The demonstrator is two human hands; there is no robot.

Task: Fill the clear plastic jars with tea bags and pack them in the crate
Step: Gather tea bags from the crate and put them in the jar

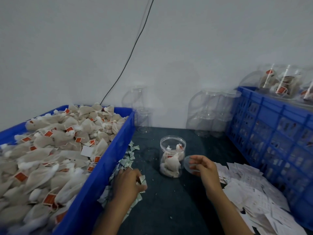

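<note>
**Two blue crates, one open jar in the middle, both hands busy**

Counting it up: two blue crates, one clear jar out front, a cluster of empty jars at the back (too see-through to count properly, at least four), and two loose piles of small stuff on the dark tabletop.

Biggest thing is the solid-walled crate filling the lower left of the frame, heaped with way too many tea bags to count, beige pouches with orange tags. The slotted crate runs along the right edge and has filled jars showing over its rim at upper right, at least two, blurry. The empty jars are stacked against the wall in the centre background.

The open jar stands upright at centre frame, no lid, roughly two-thirds full of tea bags.

White paper slips are scattered at lower right, and little pale green sachets lie along the left crate's wall.

Left hand is at lower centre-left, fingers curled, pinching one of those sachets. Right hand is just right of the jar, thumb and fingers gripping a clear round lid held on edge.
</note>
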